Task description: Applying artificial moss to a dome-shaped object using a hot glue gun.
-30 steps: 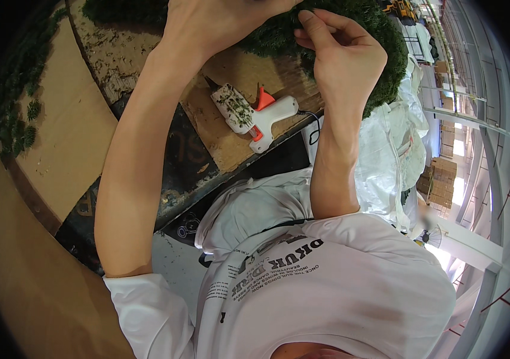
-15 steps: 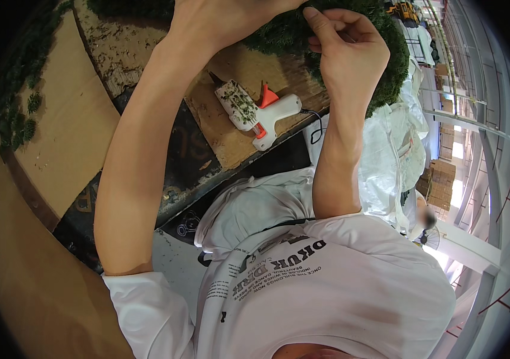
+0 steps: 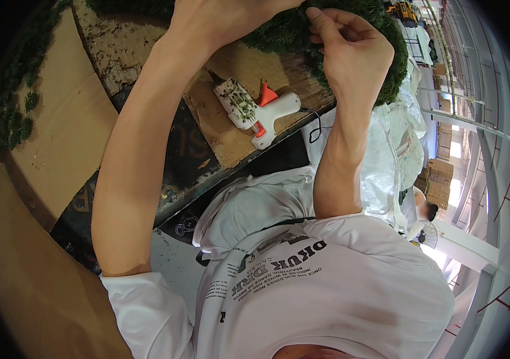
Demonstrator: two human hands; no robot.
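At the upper edge, my left hand (image 3: 225, 17) reaches across to the right; the picture's edge cuts off its fingers. My right hand (image 3: 353, 45) is closed beside it, thumb and curled fingers in a pinch. Whatever it may be pinching is too small to make out. Under and around both hands lies a dark green mass of artificial-looking foliage (image 3: 386, 75). A white glue gun (image 3: 240, 107) with an orange trigger rests on cardboard between my forearms, its barrel speckled with green bits. Neither hand touches it.
Brown cardboard sheets (image 3: 57, 119) cover parts of the dark worktable (image 3: 177, 143). More green sprigs (image 3: 13, 113) lie at the far left. A black cord (image 3: 316, 122) runs from the glue gun. White sacks (image 3: 386, 158) bulge at the right; a fan (image 3: 427, 234) and a person (image 3: 427, 209) are beyond.
My right hand has shifted slightly to the right, still pinched. My left hand stays nearly in place. The glue gun has not moved.
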